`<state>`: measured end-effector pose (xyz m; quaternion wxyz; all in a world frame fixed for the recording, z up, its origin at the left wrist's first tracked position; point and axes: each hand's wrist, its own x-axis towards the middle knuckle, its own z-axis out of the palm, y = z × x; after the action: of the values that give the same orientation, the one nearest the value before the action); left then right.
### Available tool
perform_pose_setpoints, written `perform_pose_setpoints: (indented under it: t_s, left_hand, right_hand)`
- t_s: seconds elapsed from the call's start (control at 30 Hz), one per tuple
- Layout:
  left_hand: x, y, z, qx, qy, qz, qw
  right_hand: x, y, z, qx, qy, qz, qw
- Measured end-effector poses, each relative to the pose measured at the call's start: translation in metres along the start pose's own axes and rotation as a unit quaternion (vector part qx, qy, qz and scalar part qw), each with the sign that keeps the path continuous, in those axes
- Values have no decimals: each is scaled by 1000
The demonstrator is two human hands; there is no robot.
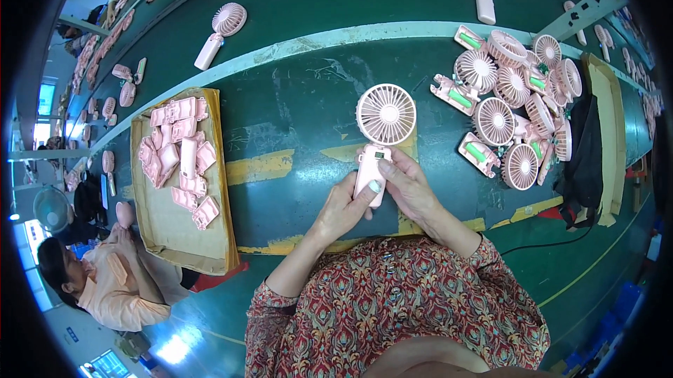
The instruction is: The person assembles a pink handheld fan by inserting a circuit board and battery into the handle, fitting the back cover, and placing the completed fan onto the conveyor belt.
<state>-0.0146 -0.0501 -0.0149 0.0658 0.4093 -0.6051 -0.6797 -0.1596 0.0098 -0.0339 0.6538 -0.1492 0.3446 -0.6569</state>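
While left hand (339, 205) and right hand (415, 192) clasp pink fan handle (369, 170) | fan head (386, 114) juts beyond both

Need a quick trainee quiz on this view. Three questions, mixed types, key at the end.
1. Open: what do the left hand and right hand hold between them?
2. True or false: the pile of fans with green cylinders showing lies on the person's left.
3. Fill in: the loose pink shell pieces lie in a tray that looks to be made of ____.

Key:
1. A pink handheld fan.
2. False; the pile of fans lies on the person's right.
3. Cardboard.
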Motion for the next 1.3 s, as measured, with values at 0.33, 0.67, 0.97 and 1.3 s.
perform_pose_setpoints:
  t_s: [0.33, 0.67, 0.97, 1.3]
  left_hand:
    - [-4, 6, 6, 189, 73, 191, 960]
    - [46, 21, -9, -191, -36, 70, 978]
    - [188, 115, -84, 370, 350, 200, 837]
    - [175, 83, -34, 317, 178, 291, 885]
  right_hand:
    - [-7, -17, 13, -9, 9, 0, 1000]
    - [13, -40, -16, -287, 54, -61, 954]
    - [-33, -141, -67, -789, 300, -161, 512]
    - [-36, -139, -54, -770, 300, -141, 546]
